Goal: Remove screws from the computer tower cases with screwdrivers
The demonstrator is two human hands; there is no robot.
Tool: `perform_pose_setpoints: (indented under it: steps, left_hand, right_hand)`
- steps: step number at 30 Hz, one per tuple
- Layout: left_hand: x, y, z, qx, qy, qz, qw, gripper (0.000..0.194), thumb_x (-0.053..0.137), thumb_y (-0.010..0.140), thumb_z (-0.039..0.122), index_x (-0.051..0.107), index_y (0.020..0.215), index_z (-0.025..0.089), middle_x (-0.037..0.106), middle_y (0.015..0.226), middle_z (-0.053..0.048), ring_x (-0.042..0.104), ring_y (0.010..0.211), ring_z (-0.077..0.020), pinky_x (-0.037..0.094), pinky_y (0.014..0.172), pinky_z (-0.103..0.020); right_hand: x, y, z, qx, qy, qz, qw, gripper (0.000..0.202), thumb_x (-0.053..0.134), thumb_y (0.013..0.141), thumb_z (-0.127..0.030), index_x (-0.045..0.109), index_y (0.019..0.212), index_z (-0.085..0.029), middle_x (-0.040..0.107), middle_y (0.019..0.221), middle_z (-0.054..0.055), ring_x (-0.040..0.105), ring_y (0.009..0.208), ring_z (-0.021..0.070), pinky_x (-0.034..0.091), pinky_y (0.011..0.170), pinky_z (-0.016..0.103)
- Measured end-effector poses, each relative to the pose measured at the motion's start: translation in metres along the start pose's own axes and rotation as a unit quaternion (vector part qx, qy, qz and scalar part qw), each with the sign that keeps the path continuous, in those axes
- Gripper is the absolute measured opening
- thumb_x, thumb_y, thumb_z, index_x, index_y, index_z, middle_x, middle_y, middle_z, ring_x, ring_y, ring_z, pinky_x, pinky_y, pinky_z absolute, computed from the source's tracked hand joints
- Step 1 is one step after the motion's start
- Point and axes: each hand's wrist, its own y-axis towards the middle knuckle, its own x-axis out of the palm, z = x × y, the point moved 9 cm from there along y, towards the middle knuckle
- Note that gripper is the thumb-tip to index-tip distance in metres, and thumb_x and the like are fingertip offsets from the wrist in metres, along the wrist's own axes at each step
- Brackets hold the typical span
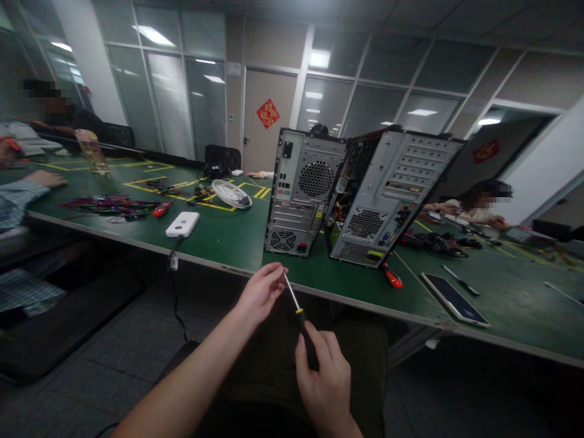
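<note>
My right hand point(325, 371) is wrapped round the black handle of a screwdriver point(292, 293), just in front of the table edge. The shaft slants up and left, away from me. At its tip my left hand point(262, 291) has thumb and fingers pinched together; whatever they hold there, if anything, is too small to make out. Beyond both hands two computer cases stand on the green table point(228, 243). The left computer case point(296, 210) turns its rear panel to me. The right computer case point(378, 201) stands at an angle, with its side open and wires showing inside.
Left on the table are a white power bank point(182, 224) with a cable, a bundle of thin wires point(109, 205) and a white basket point(232, 193). A red-handled tool point(392, 277) and a phone point(455, 298) lie at right. Other people sit on both sides.
</note>
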Motion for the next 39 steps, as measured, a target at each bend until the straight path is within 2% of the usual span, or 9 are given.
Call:
perform_pose_setpoints:
  steps: [3,6,9,15,19,22,25,31,39]
  left_hand:
    - [-0.001,0.004,0.017,0.042,0.042,0.040,0.997,0.035,0.093,0.072,0.020,0.063,0.089,0.016,0.078,0.092,-0.006,0.063,0.068,-0.0070,0.047,0.059,-0.017]
    - [-0.002,0.008,0.032,0.081,0.102,0.050,0.990,0.042,0.096,0.067,0.029,0.062,0.089,0.017,0.079,0.092,-0.005,0.057,0.059,-0.0047,0.042,0.052,-0.016]
    - [-0.006,0.012,0.040,0.091,0.128,0.054,0.986,0.046,0.097,0.065,0.029,0.059,0.090,0.018,0.079,0.091,-0.004,0.054,0.054,-0.0041,0.039,0.048,-0.016]
    - [-0.013,0.020,0.053,0.034,0.137,0.069,0.988,0.042,0.089,0.070,0.013,0.055,0.094,0.019,0.071,0.077,0.000,0.053,0.050,-0.0052,0.038,0.045,-0.017]
    - [-0.013,0.024,0.065,0.007,0.130,0.070,0.989,0.034,0.076,0.075,0.004,0.055,0.097,0.018,0.073,0.084,-0.003,0.052,0.049,-0.0048,0.039,0.044,-0.017]
    - [-0.012,0.030,0.068,-0.019,0.099,0.053,0.994,0.021,0.066,0.081,0.005,0.054,0.093,0.017,0.074,0.096,-0.008,0.050,0.047,-0.0031,0.039,0.043,-0.016]
    - [-0.015,0.038,0.066,-0.051,0.070,0.038,0.995,0.012,0.061,0.086,0.010,0.053,0.091,0.017,0.073,0.100,-0.011,0.051,0.048,-0.0032,0.041,0.042,-0.015]
    - [-0.014,0.043,0.066,-0.087,0.039,0.028,0.995,0.010,0.056,0.087,0.011,0.051,0.094,0.018,0.070,0.095,-0.010,0.051,0.048,-0.0050,0.041,0.038,-0.015]
    - [-0.006,0.036,0.074,-0.096,0.012,0.028,0.995,0.006,0.050,0.088,0.012,0.048,0.090,0.017,0.069,0.100,-0.012,0.045,0.047,-0.0032,0.037,0.036,-0.013]
  right_hand:
    - [0.009,0.013,-0.003,-0.001,-0.026,-0.014,1.000,0.028,0.057,0.106,-0.021,0.071,0.129,-0.016,0.068,0.089,0.006,0.070,0.073,0.0170,0.057,0.066,0.027]
    - [0.017,0.025,-0.008,-0.004,-0.053,-0.017,0.998,0.028,0.054,0.107,-0.023,0.072,0.128,-0.016,0.067,0.087,0.006,0.069,0.072,0.0169,0.055,0.064,0.026]
    - [0.028,0.035,-0.011,-0.006,-0.077,-0.023,0.997,0.029,0.052,0.107,-0.023,0.072,0.127,-0.015,0.067,0.088,0.007,0.069,0.072,0.0172,0.054,0.063,0.026]
    - [0.056,0.052,-0.010,-0.002,-0.115,-0.050,0.992,0.030,0.049,0.106,-0.022,0.073,0.123,-0.016,0.069,0.092,0.008,0.069,0.071,0.0170,0.050,0.061,0.026]
    - [0.075,0.059,-0.009,0.010,-0.135,-0.072,0.988,0.029,0.049,0.104,-0.020,0.073,0.121,-0.017,0.069,0.095,0.008,0.069,0.071,0.0181,0.048,0.060,0.026]
    - [0.086,0.062,-0.009,0.018,-0.145,-0.085,0.986,0.028,0.050,0.104,-0.020,0.071,0.121,-0.016,0.069,0.096,0.009,0.069,0.071,0.0184,0.047,0.059,0.026]
    - [0.094,0.062,-0.010,0.029,-0.153,-0.106,0.982,0.026,0.052,0.104,-0.020,0.070,0.123,-0.016,0.069,0.098,0.009,0.070,0.072,0.0185,0.046,0.058,0.026]
    - [0.103,0.062,-0.008,0.072,-0.164,-0.149,0.972,0.023,0.058,0.104,-0.020,0.068,0.125,-0.019,0.070,0.103,0.008,0.072,0.078,0.0177,0.046,0.062,0.025]
    - [0.108,0.065,-0.009,0.078,-0.171,-0.171,0.967,0.025,0.058,0.105,-0.021,0.066,0.129,-0.018,0.070,0.104,0.009,0.072,0.080,0.0177,0.047,0.062,0.024]
